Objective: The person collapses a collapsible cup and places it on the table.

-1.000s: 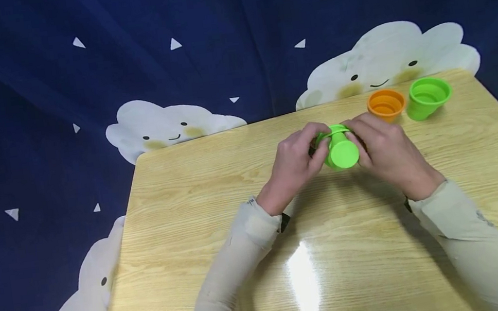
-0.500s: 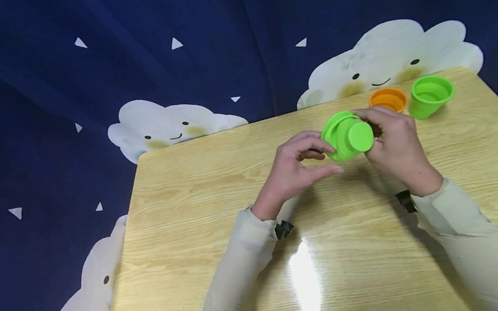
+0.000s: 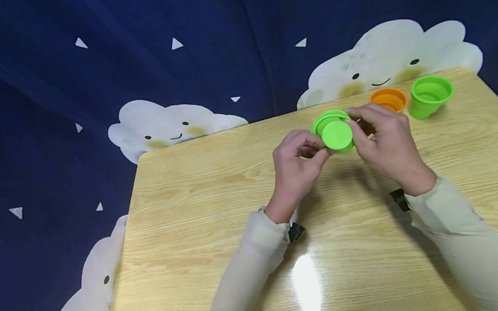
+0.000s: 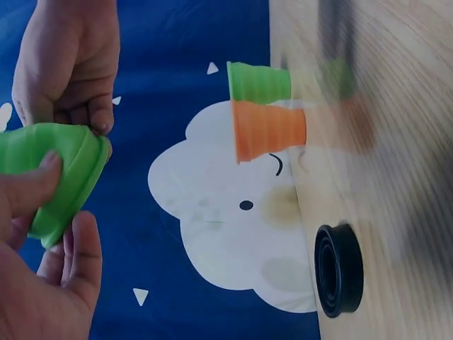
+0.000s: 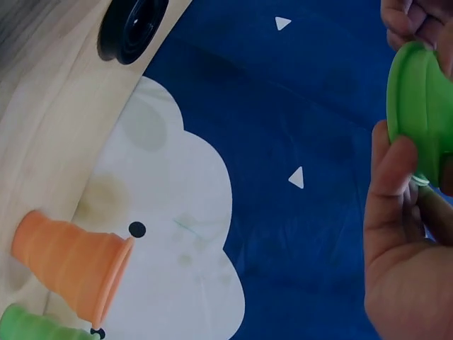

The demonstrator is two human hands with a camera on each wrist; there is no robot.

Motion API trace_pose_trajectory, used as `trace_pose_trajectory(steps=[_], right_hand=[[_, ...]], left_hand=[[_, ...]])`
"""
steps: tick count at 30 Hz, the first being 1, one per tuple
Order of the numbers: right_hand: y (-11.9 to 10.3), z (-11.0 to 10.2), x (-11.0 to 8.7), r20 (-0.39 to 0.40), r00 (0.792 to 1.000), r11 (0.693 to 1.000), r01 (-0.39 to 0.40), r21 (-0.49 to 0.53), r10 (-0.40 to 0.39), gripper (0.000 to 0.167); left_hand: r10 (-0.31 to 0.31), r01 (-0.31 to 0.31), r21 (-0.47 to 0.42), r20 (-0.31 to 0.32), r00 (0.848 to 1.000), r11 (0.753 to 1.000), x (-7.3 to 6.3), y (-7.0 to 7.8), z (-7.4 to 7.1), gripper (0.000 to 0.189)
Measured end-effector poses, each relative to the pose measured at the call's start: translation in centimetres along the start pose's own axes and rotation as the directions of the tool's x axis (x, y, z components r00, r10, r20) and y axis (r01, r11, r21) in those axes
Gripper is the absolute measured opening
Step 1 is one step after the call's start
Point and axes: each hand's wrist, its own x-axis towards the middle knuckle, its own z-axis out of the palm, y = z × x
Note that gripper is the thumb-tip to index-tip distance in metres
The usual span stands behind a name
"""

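Both hands hold a green collapsible cup [image 3: 337, 135] above the table, its round base facing the head camera and its rim turned away. My left hand [image 3: 295, 162] pinches it at the left, with the thumb on the wall and fingers at the rim in the left wrist view. On the opposite side my right hand [image 3: 384, 141] grips the rim area with thumb and fingers. The cup's walls look partly folded and bent in the left wrist view. Its inside is hidden.
An orange collapsible cup [image 3: 389, 100] and another green cup [image 3: 430, 96] stand upright side by side at the table's back right. A flattened black cup [image 4: 340, 271] sits on the table, seen in the wrist views. Behind the table [image 3: 193, 235] hangs a dark blue cloth with clouds.
The cup tipped to the right while my left fingers loosened, then came back left with its base toward the head camera. My left fingers have closed on it again.
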Motion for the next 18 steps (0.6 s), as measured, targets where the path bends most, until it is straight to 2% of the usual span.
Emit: trace_pose_trajectory(steps=[4,7,10,13,18], right_hand=[[-0.3,0.1,-0.2,-0.022,0.993,0.984,-0.108,0.145,0.112,0.022],[-0.4,0.0,-0.7,-0.004,0.985,0.932,-0.164,0.323,0.175,0.021],[-0.7,0.0,-1.0,0.024,0.985,0.888,-0.163,0.430,0.169,0.021],[-1.4,0.0,-0.9,0.017,0.992,0.884,-0.123,0.451,0.129,0.018],[-2.4,0.0,-0.6,-0.047,0.994,0.898,-0.065,0.435,0.094,0.010]], left_hand=[[-0.097,0.090,-0.097,-0.068,0.993,0.991,0.1,0.1,0.3,0.020],[-0.202,0.178,-0.211,-0.098,0.974,0.961,0.1,0.1,0.4,0.021],[-0.280,0.239,-0.291,-0.111,0.954,0.926,0.2,0.1,0.4,0.021],[-0.302,0.248,-0.341,-0.113,0.947,0.907,0.2,0.1,0.4,0.020],[-0.263,0.204,-0.364,-0.118,0.958,0.909,0.1,0.2,0.3,0.019]])
